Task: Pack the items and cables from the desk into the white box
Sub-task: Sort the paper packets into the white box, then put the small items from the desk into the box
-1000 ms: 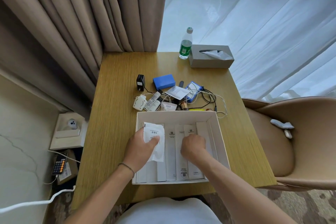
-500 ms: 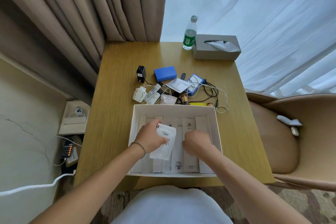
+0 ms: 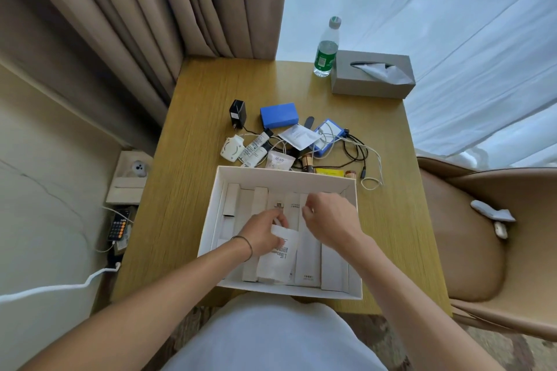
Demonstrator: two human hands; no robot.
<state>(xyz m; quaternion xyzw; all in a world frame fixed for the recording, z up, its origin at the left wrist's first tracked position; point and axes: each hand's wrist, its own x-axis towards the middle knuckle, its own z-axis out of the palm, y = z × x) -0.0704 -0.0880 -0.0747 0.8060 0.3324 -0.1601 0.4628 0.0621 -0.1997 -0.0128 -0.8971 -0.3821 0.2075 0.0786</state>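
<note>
Both hands are inside the white box (image 3: 211, 220) at the worktop's (image 3: 193, 190) near edge. The left hand (image 3: 262, 232) has its fingers clamped on a white packet (image 3: 278, 259); the right hand (image 3: 328, 220) hovers, fingers loosely curled, empty. Cables (image 3: 355, 147) lie beyond.

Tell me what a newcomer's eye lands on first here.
First the open white box at the desk's near edge, with both hands inside: the left hand holds a white packet over the slim white cartons, the right hand is beside it. Next, the clutter just behind the box: a blue box, a black charger and tangled cables.
</note>
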